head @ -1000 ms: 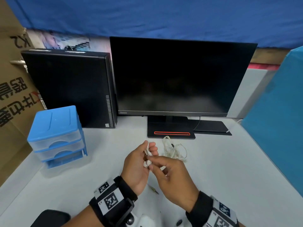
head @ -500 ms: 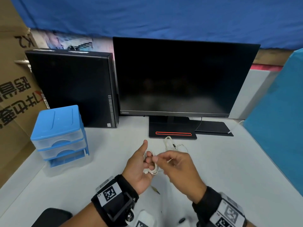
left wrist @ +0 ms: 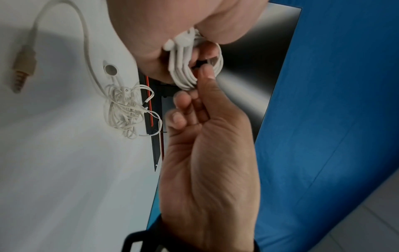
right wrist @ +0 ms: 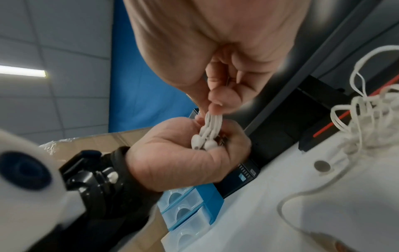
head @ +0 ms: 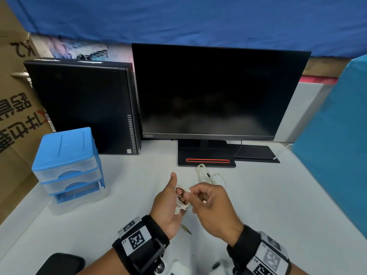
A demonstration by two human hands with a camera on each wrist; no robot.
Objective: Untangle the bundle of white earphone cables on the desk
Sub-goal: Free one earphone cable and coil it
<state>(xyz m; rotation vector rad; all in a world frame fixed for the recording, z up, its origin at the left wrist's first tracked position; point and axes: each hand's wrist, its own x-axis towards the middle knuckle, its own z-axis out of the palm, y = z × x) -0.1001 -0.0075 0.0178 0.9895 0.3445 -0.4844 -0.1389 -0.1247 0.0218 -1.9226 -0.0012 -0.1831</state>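
White cable fills both hands: the left hand curls round a neat coil with two earbuds at its near end, while the right hand pinches the coil's loops between thumb and forefinger. Both are raised above the surface, near the person. The tangle lies on the surface just beyond the right hand, close to the monitor base.

To do this step well, I'd judge the left hand should keep the loops steady while the right hand frees or lays one loop at a time, never tugging several at once, which would tighten the knot.

The coil's long axis runs roughly near to far in the head view, earbuds toward the person. A plug trails from the tangle, lying left of it in the left wrist view.
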